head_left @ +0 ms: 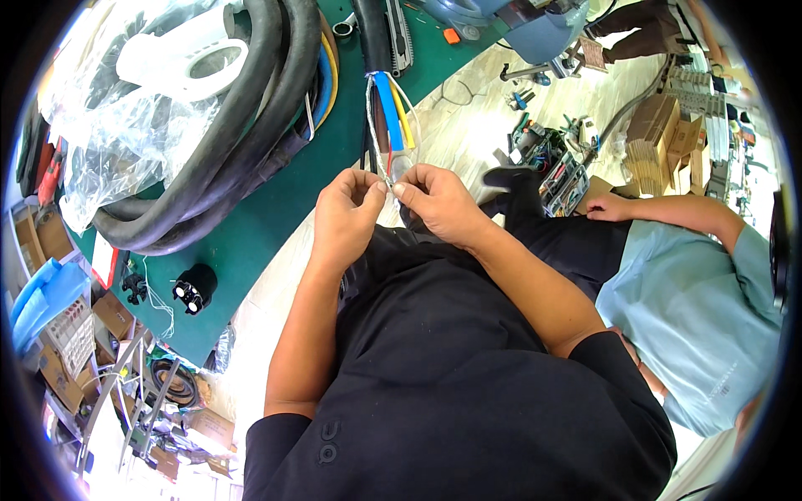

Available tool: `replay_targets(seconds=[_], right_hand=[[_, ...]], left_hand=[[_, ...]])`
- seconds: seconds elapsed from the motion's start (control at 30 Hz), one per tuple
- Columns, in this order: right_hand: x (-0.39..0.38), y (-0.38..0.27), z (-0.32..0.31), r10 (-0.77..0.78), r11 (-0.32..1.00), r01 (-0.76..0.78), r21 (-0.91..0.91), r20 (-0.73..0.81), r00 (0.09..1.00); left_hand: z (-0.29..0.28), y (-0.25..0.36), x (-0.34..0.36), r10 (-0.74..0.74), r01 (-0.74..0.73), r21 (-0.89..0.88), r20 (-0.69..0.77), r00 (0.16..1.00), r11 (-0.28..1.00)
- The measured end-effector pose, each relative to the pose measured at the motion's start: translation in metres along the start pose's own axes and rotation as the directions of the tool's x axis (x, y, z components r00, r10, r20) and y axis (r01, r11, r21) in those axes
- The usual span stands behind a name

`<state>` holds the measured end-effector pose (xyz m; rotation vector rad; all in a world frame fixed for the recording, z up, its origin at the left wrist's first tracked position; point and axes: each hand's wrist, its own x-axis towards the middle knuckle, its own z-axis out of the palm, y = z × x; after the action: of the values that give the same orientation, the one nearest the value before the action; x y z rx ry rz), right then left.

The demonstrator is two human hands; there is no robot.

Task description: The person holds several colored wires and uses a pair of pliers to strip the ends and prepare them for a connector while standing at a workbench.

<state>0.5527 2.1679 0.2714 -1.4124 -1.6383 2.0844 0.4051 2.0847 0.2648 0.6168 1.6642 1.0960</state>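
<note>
To the left of the left hand (345, 217), one black cable coil (302, 50), partly covered by clear plastic (134, 138), and one round black connector (195, 286) are seen. One whitish strand (374, 134) is pinched by thumb and forefinger of both left hand and right hand (439, 204); just ahead, one stripped cable (373, 37) is pointed bodyward, its long axis running away, with one brown wire (383, 117), one blue wire (391, 125) and one yellow wire (404, 125) exposed. Right of the right hand, one co-worker's hand (608, 207) is seen.

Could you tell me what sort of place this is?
Probably an electrical workshop: a coiled black cable lies on a green table, and coloured wires show at a stripped cable end.
</note>
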Motion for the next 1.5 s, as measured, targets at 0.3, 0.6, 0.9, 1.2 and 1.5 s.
replay_targets(seconds=[0.3,0.6,0.9,1.2,1.5], right_hand=[[0.003,-0.001,0.003,0.058,0.994,-0.062,0.085,0.046,0.997],[0.006,-0.008,0.003,0.042,0.998,-0.043,0.051,0.024,0.999],[0.022,-0.002,-0.003,0.163,0.985,-0.164,0.053,0.011,0.987],[0.022,0.007,-0.003,0.066,0.997,-0.068,0.025,0.080,0.995],[0.012,0.019,0.002,0.187,0.840,-0.285,0.461,0.247,0.951]], left_hand=[[0.000,0.002,-0.005,0.119,-0.121,-0.058,-0.052,0.992,0.991],[-0.005,-0.015,0.016,-0.216,0.298,-0.554,0.210,0.954,0.777],[-0.006,-0.025,0.022,-0.143,0.188,-0.308,0.162,0.976,0.933],[0.000,-0.029,0.016,-0.206,0.286,-0.516,0.208,0.956,0.808],[0.002,-0.021,0.022,-0.143,0.365,-0.667,0.364,0.920,0.650]])
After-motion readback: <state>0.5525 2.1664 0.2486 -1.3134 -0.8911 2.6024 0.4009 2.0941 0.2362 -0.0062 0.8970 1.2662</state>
